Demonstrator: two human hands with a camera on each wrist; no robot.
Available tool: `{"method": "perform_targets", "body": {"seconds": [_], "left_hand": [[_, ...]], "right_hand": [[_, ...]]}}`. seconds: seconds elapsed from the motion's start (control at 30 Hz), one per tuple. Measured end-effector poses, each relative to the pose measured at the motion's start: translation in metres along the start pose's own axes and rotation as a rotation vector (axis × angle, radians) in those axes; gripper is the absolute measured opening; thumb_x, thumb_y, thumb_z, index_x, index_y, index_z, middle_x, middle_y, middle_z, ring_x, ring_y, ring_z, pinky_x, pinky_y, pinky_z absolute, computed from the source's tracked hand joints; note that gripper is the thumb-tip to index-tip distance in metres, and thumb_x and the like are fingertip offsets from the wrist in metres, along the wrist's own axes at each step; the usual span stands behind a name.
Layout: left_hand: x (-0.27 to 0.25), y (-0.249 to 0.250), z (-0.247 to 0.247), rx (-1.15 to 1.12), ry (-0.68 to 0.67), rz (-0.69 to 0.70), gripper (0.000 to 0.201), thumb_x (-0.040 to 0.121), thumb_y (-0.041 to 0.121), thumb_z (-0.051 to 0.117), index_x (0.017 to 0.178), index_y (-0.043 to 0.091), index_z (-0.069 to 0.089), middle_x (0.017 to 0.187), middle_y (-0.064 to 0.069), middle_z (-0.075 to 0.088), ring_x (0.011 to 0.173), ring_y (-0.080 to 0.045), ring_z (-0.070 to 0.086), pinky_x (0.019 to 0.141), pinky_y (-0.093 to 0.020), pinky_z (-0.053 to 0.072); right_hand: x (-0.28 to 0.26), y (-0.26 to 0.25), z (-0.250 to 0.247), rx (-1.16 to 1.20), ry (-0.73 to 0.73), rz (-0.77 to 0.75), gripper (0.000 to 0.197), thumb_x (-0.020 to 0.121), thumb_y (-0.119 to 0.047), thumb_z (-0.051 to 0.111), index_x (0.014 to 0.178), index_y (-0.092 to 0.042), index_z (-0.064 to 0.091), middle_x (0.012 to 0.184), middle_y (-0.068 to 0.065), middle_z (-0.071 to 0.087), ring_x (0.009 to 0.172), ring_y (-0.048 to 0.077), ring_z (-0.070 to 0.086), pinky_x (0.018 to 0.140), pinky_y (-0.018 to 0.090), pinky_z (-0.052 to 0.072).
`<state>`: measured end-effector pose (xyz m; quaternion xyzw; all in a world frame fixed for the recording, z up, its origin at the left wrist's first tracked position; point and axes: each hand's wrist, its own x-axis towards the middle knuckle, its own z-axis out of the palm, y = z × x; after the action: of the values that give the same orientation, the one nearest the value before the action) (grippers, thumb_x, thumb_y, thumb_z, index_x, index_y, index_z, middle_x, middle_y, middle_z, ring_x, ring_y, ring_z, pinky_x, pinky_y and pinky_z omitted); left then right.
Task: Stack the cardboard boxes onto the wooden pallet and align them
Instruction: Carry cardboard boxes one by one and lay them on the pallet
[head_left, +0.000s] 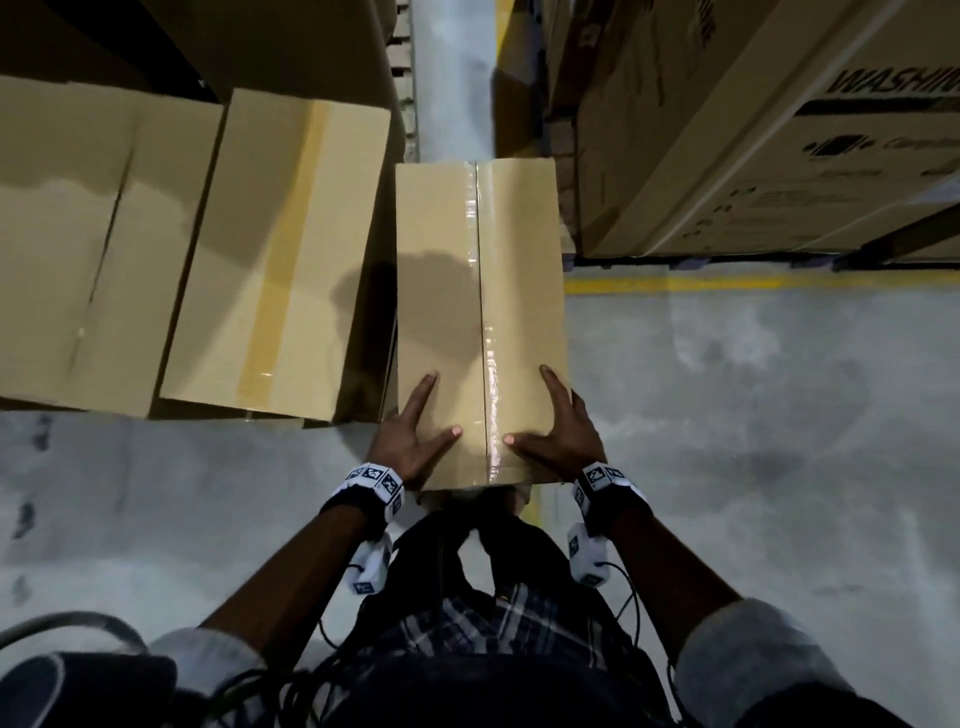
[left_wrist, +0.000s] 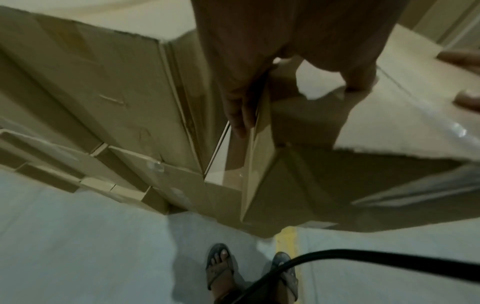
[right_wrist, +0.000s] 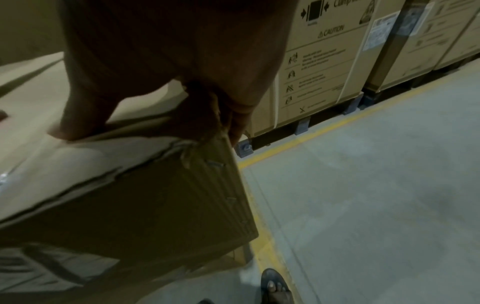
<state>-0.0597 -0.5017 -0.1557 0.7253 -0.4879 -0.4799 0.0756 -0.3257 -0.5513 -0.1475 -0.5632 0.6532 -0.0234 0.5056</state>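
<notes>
From the head view, a long taped cardboard box (head_left: 480, 322) is held at its near end by both hands, just to the right of two more boxes (head_left: 197, 244) lying side by side. The left hand (head_left: 410, 436) has its thumb on top and fingers down the left side; the right hand (head_left: 558, 431) mirrors it on the right edge. Large printed cartons (head_left: 769, 130) stand to the right behind a yellow floor line (head_left: 727, 283). The left wrist view shows the left hand's fingers (left_wrist: 239, 115) wrapped down the box's side wall, thumb on top, with stacked boxes (left_wrist: 103, 102) close beside; the grip is closed on the box. In the right wrist view, the right hand (right_wrist: 182, 82) clasps the box's corner (right_wrist: 202, 152), thumb on top, above the grey floor (right_wrist: 376, 195).
</notes>
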Motion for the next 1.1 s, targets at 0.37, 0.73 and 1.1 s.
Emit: {"method": "perform_targets", "body": {"seconds": [0.37, 0.73, 1.1], "left_hand": [[-0.015, 0.028, 0.027, 0.052, 0.117, -0.082, 0.106, 0.072, 0.086, 0.064, 0.153, 0.067, -0.002, 0.165, -0.008, 0.036, 0.143, -0.047, 0.041, 0.117, -0.058, 0.035], [-0.058, 0.119, -0.016, 0.061, 0.198, 0.009, 0.112, 0.052, 0.096, 0.067, 0.145, 0.078, 0.006, 0.154, -0.021, 0.042, 0.138, -0.046, 0.044, 0.115, -0.060, 0.039], [-0.116, 0.206, -0.112, -0.010, 0.656, 0.294, 0.121, 0.057, 0.091, 0.074, 0.159, 0.054, 0.020, 0.153, -0.011, 0.050, 0.130, -0.033, 0.054, 0.108, -0.042, 0.046]], "right_hand": [[0.002, 0.013, -0.008, -0.028, 0.123, -0.031, 0.114, 0.062, -0.079, 0.081, 0.152, -0.066, 0.012, 0.165, -0.005, 0.030, 0.145, 0.028, 0.042, 0.115, 0.049, 0.041], [-0.047, -0.021, -0.082, -0.051, 0.279, -0.154, 0.114, 0.060, -0.090, 0.070, 0.156, -0.056, 0.019, 0.162, -0.002, 0.039, 0.148, 0.027, 0.038, 0.114, 0.047, 0.037], [-0.097, -0.163, -0.182, -0.009, 0.457, -0.567, 0.113, 0.054, -0.097, 0.065, 0.153, -0.064, 0.022, 0.162, -0.013, 0.038, 0.149, 0.022, 0.037, 0.116, 0.056, 0.040]]}}
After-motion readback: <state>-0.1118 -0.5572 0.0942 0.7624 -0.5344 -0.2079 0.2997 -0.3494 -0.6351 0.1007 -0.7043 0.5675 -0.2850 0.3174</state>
